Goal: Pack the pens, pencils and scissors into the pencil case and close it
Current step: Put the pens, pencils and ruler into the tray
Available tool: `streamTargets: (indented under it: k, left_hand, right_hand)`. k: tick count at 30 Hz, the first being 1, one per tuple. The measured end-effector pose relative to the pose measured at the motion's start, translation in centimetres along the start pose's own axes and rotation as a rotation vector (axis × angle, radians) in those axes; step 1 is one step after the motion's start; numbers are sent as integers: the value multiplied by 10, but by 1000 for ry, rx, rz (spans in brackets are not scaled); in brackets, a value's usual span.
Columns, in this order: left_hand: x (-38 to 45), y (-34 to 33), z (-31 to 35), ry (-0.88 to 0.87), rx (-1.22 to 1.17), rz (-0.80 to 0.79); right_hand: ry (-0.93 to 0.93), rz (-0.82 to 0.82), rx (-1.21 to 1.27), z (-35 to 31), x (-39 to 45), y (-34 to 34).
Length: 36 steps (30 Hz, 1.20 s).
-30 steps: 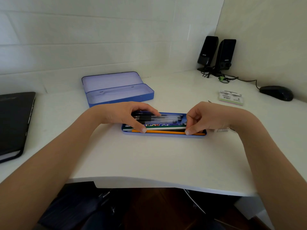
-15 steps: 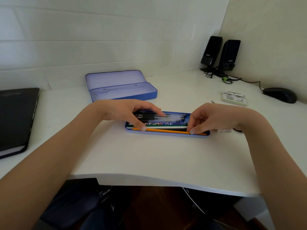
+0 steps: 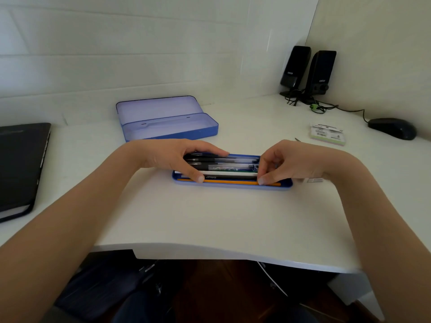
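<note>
A shallow blue tray (image 3: 233, 186) lies on the white desk and holds several black pens (image 3: 233, 162), a black-and-white pencil (image 3: 231, 176) and an orange pencil (image 3: 231, 182). My left hand (image 3: 172, 155) grips the left end of the bundle, fingers over the pens and thumb on the orange pencil. At the right end, my right hand (image 3: 289, 162) pinches the bundle with curled fingers. Behind the tray the blue pencil case (image 3: 163, 128) lies open with nothing in it, its lid (image 3: 158, 110) tilted back. A thin metal tip (image 3: 297, 139) pokes out behind my right hand.
A black notebook (image 3: 21, 166) lies at the left edge. Two black speakers (image 3: 307, 73) with cables stand in the back right corner, with a black mouse (image 3: 394, 128) and a small packet (image 3: 327, 134) near them. The desk's front edge runs close below my forearms.
Both hands stay at the tray's ends. The bundle has shifted: a black-and-white pencil now shows in front, and the green patterned one sits further back.
</note>
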State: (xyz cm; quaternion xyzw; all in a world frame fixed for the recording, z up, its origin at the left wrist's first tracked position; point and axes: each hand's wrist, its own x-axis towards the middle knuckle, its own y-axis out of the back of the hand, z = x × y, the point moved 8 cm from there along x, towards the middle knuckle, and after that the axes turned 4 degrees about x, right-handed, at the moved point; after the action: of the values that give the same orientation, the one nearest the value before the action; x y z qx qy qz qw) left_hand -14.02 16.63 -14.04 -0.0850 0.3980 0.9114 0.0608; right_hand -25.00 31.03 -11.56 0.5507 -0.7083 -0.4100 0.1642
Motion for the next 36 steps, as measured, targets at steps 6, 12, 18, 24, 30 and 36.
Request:
streamTargets:
  k: [6,12,18,24,30,36]
  left_hand:
    - [-1,0,-1,22,1,-17]
    - [-12,45,-1,-37,-379,613]
    - [-20,64,-34,264,451,813]
    - [-22,67,-43,319,488,842]
    - [-37,73,-18,203,475,1038]
    - [-27,59,5,-11,501,993]
  right_hand:
    - [65,84,16,-6,-2,9]
    - [100,51,-125,-11,9,-16]
    - [89,132,-106,-3,15,-9]
    - [32,210,-220,6,23,-3]
    - [8,354,-329,16,41,-1]
    - [-1,345,-421,17,69,4]
